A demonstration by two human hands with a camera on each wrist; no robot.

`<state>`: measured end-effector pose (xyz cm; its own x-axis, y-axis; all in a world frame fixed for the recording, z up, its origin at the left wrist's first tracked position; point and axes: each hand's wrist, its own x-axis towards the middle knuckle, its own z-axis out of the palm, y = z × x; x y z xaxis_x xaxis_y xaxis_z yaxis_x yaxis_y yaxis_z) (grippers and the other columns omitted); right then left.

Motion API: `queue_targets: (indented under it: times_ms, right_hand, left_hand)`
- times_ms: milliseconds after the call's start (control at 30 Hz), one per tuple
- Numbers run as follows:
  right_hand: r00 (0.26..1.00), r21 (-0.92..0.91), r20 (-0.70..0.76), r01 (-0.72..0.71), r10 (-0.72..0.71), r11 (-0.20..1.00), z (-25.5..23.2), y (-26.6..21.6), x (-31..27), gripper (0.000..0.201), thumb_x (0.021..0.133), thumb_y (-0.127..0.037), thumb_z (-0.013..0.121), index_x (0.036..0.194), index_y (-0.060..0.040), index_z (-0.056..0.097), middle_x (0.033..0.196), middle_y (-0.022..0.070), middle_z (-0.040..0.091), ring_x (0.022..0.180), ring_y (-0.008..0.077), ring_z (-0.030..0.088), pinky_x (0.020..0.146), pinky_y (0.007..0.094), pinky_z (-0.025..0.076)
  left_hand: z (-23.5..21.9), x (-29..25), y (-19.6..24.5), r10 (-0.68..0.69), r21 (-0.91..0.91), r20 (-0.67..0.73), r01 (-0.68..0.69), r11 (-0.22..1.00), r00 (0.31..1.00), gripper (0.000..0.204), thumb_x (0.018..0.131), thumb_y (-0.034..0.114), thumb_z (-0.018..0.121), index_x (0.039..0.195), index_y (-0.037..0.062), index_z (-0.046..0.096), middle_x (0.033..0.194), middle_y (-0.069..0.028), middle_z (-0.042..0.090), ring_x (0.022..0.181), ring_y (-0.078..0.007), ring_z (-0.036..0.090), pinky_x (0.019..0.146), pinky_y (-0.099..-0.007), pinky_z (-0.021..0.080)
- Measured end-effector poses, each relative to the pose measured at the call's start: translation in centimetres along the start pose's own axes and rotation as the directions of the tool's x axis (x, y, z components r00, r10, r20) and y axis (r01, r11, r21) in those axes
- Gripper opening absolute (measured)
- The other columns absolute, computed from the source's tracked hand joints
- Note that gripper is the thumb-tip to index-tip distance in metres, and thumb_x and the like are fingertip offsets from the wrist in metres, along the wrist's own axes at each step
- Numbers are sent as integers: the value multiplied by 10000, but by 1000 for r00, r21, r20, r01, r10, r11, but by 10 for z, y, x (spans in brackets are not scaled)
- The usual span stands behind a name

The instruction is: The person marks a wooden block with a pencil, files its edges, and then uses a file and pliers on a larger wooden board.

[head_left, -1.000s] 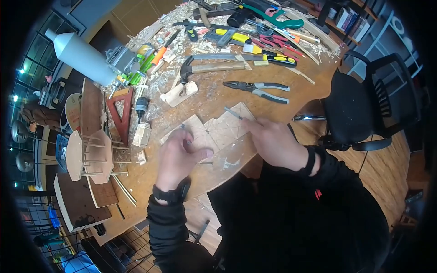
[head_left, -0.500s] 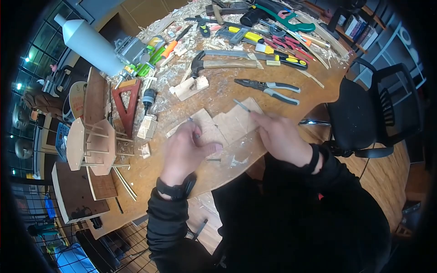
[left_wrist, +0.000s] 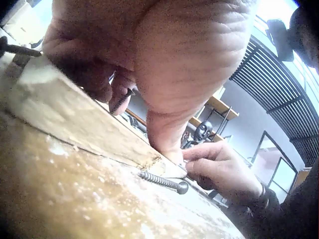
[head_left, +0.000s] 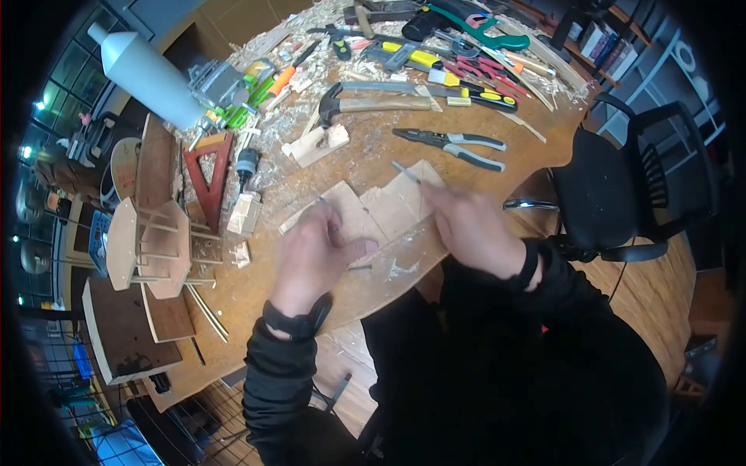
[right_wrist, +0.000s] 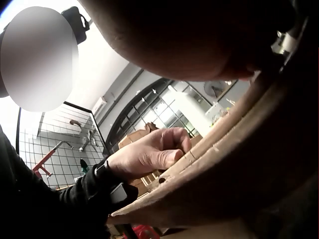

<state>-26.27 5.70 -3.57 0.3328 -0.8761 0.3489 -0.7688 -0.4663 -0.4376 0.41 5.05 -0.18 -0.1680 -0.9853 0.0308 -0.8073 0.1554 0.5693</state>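
A pale wooden board (head_left: 396,208) with thin lines drawn across it lies near the table's front edge. My left hand (head_left: 307,252) holds its left part, fingers curled and thumb resting on the wood. In the left wrist view a screw (left_wrist: 167,182) lies on the table beside the board's edge, and another dark screw (left_wrist: 122,101) shows by my left fingertips. At the board's right end, my right hand (head_left: 475,233) pinches a thin grey rod (head_left: 405,172) that slants out past the fingertips; its other end is hidden.
Pliers (head_left: 451,146) and a claw hammer (head_left: 373,104) lie beyond the board. A red triangle square (head_left: 206,186), a screwdriver (head_left: 246,165) and a small wooden frame model (head_left: 155,245) stand to the left. Wood shavings and several tools cover the back. A black chair (head_left: 614,182) is at the right.
The head view has shifted a little, moving the whole scene in the frame. Both hands keep nearly the same places on the board.
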Motion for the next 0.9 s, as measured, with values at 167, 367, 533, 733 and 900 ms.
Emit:
queue_targets:
  times_ms: [167,367,533,733,900]
  right_hand:
    - [998,53,-53,-35,38,998,-1,-7,-10,361,879,-35,629,1234,8,679,869,215,692,767,437,700,698,514,565]
    - [993,-12,-114,34,-35,999,0,-6,-21,308,874,-52,628,1174,-4,677,862,225,697,767,436,699,681,518,565]
    - [997,-1,-17,-69,69,998,1,-8,-13,402,853,14,641,1252,16,690,892,229,692,824,446,692,732,495,560]
    - [992,-28,-125,16,-19,999,15,6,0,392,842,-82,667,1224,-11,719,825,162,699,732,356,723,661,457,586]
    - [998,-16,-31,-56,55,998,3,-7,-22,360,859,-84,645,1207,-15,705,879,188,714,773,410,718,684,470,585]
  left_hand:
    - [2,-2,-4,30,16,-12,-29,999,999,593,657,390,1008,891,50,582,691,-82,620,642,-242,631,636,-373,510]
    - [-1,2,0,37,22,-29,-36,999,999,597,650,382,1012,894,45,583,698,-87,618,651,-246,628,633,-375,509]
    - [-1,2,1,6,15,-1,-6,1000,1000,594,651,373,1012,899,42,586,698,-85,616,651,-246,625,629,-376,508]
    - [2,1,2,28,-5,-15,-28,1000,1000,574,669,348,1009,899,42,581,705,-80,613,648,-230,611,628,-371,503]
    - [2,1,0,-9,-32,13,9,999,1000,580,672,352,1009,905,40,580,715,-74,608,649,-211,594,627,-359,493]
